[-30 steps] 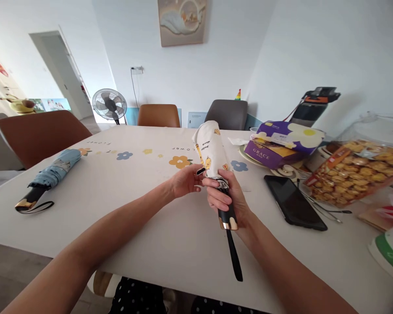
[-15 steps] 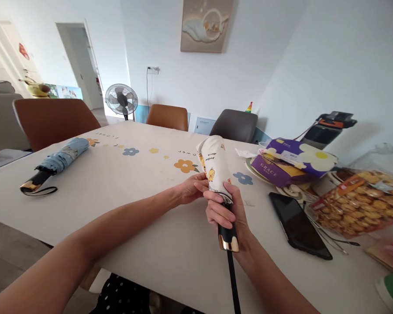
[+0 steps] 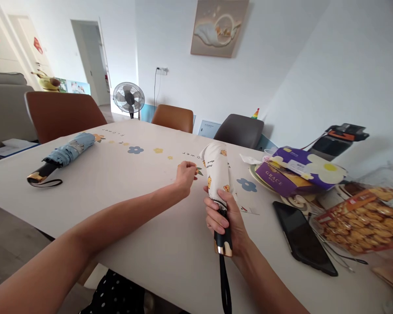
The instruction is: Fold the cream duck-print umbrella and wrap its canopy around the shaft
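Observation:
My right hand (image 3: 221, 216) is wrapped round the black, gold-tipped handle of a folded white umbrella (image 3: 216, 170) with small yellow duck prints. The umbrella points away from me over the table, and its black wrist strap (image 3: 225, 283) hangs from the handle's near end. To the left of the canopy, a short gap apart from it, is my left hand (image 3: 186, 176). Its fingers are curled together; whether anything thin is between them is hidden. A second folded umbrella (image 3: 70, 150), light blue with a black and gold handle, lies on the table at the left.
The table (image 3: 144, 253) has a pale cloth with printed flowers. Along its right side are a black phone (image 3: 304, 237), cables, a purple box (image 3: 281, 174), a dark bottle (image 3: 330, 141) and a clear container of cookies (image 3: 363, 222). Chairs (image 3: 172, 117) and a fan (image 3: 129, 98) stand beyond.
My left hand has come away from the white umbrella's side and curled its fingers. The right hand keeps its grip on the handle. The view has shifted slightly left.

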`<state>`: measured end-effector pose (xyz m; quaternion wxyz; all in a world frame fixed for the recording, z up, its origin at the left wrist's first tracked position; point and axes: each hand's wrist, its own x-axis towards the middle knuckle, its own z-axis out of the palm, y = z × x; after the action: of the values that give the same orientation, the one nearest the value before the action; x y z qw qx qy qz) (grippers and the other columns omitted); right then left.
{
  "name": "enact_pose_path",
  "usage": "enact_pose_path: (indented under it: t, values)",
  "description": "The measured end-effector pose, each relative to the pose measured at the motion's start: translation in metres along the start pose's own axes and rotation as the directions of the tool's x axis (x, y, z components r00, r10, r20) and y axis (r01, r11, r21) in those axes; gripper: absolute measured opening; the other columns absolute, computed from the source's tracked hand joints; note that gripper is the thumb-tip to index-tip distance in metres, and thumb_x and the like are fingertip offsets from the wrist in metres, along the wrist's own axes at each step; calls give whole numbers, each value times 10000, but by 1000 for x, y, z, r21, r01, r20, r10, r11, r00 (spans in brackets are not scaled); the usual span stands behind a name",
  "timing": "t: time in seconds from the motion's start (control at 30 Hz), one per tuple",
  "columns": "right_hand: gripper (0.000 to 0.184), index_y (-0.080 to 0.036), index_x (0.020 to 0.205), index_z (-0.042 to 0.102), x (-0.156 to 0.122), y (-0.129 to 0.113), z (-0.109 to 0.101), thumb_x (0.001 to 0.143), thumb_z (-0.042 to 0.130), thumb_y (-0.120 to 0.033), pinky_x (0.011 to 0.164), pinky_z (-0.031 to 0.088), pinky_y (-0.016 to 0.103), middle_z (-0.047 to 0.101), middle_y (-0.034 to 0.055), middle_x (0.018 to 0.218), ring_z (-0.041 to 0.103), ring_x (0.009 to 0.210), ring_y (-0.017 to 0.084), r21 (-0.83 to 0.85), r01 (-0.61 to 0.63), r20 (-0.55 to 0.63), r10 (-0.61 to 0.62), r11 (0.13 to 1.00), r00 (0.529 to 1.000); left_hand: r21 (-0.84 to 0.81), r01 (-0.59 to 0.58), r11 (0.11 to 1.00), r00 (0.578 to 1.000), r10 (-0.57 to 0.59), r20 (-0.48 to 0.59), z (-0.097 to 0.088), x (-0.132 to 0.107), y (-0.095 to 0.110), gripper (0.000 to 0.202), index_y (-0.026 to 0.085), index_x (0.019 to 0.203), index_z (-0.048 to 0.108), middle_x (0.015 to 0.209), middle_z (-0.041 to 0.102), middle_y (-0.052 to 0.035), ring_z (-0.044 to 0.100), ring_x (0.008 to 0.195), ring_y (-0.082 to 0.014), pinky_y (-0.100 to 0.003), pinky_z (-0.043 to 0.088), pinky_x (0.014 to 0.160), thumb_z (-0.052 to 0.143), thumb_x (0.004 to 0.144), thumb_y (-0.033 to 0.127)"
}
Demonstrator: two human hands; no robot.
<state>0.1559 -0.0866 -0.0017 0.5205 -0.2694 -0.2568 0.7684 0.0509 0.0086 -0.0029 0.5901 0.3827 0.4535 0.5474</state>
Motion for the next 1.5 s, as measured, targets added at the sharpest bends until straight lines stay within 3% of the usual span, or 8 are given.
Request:
enact_pose_path:
  t: [0.4,0.6,0.77,1.0,1.2,1.3,1.4,1.5]
  values:
    - [330,-157,589,497,0,17,5,796,537,-411,274,290,175,380,-60,378,310,259,52,-331,-343,-135,316,879,939,-248,315,916,928,-242,285,-23,33,26,344,146,858,601,878,669,-92,618,864,-224,-323,512,812,672,677,430]
    - [324,-162,555,467,2,19,7,772,570,-380,306,333,193,420,-35,341,396,274,87,-503,-336,-413,121,796,903,-152,331,931,910,-272,311,-13,22,2,465,143,974,595,1015,661,-133,610,966,-257,-347,517,837,733,634,429]
    - [346,-155,579,494,4,23,0,750,604,-434,321,371,213,470,-16,364,428,286,100,-565,-324,-421,73,759,904,-90,415,906,866,-362,346,-6,8,-8,476,127,962,610,976,665,-124,629,889,-268,-410,546,773,792,564,315]
    - [391,-131,852,605,4,26,2,695,668,-484,349,443,236,607,36,567,556,413,142,-521,-226,-359,29,823,933,-152,346,926,938,-335,94,-4,5,-3,314,98,904,581,831,639,-119,623,753,-241,-414,548,681,684,610,141]
    - [250,-142,853,586,3,34,14,726,639,-350,338,393,205,549,-20,515,498,354,104,-402,-188,-337,46,896,940,-66,418,906,869,-378,321,-7,7,-1,337,125,921,563,850,635,-112,617,825,-259,-425,526,740,691,618,199]
    - [215,-154,695,529,6,35,11,740,608,-349,303,300,177,442,-51,414,425,311,80,-329,-240,-373,108,913,922,180,288,941,914,-326,241,-9,10,-4,368,147,900,566,951,625,-145,583,976,-315,-436,479,833,714,616,326]
    - [193,-164,664,498,11,32,4,724,624,-297,312,325,180,459,-47,460,401,333,63,-243,-183,-377,81,952,923,515,-100,851,994,70,78,-7,8,0,431,176,968,559,1154,555,-148,416,1205,-352,-464,305,1017,720,612,359]
    - [176,-153,683,516,14,29,-1,694,658,-257,325,364,179,505,-30,562,399,380,47,-172,-148,-355,79,974,932,630,-487,605,867,421,265,3,1,11,375,209,1073,544,1263,503,-101,345,1257,-297,-429,202,1073,623,711,271]
